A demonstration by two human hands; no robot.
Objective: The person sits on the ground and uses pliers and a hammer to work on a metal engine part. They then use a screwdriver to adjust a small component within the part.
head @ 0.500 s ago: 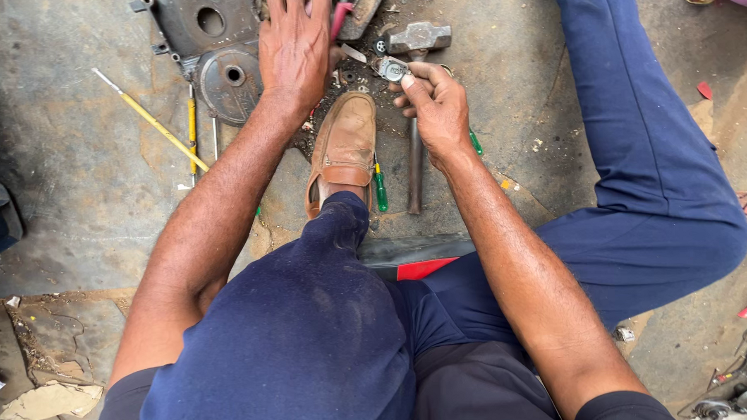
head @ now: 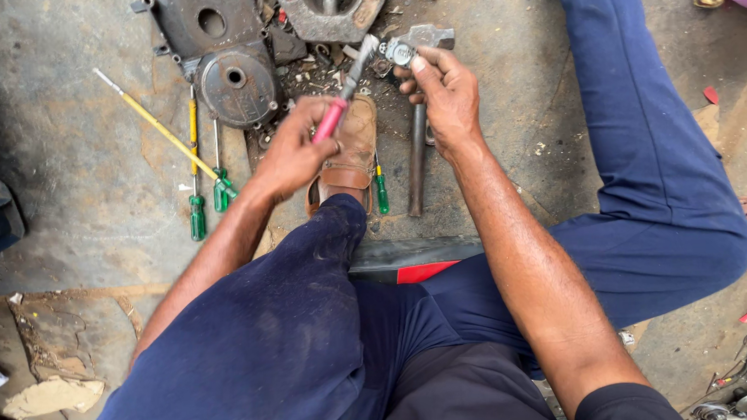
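Gripping hand, left: the left hand (head: 293, 155) is wrapped tight around the pink handle of a slim metal hand tool (head: 348, 82), fingers curled shut on it, above the toe of a worn tan leather shoe (head: 351, 157).
Tool position: the pink-handled tool slants up and to the right, its grey metal tip meeting the small part held in the other hand.
Right hand: the right hand (head: 444, 96) pinches a small grey metal part (head: 401, 50) between thumb and fingertips, held above the concrete floor (head: 83, 187) near its far edge in view.
Hammer: a steel hammer with a dark straight handle (head: 417, 163) lies on the floor under the right hand, its head just beyond the small part.
Screwdrivers: three green-handled screwdrivers (head: 198, 216) lie left of the shoe, one with a long yellow shaft running diagonally; a fourth small green one (head: 382, 193) sits between shoe and hammer handle.
Engine cover: a rusty dark metal engine cover with a round boss (head: 232, 82) rests near the far edge, left of the hands, touching the screwdriver shafts.
Scraps: small metal bits and debris (head: 311, 67) are scattered between the cover and the shoe.
Legs: dark blue trousers (head: 662, 183) frame both sides, knees bent.
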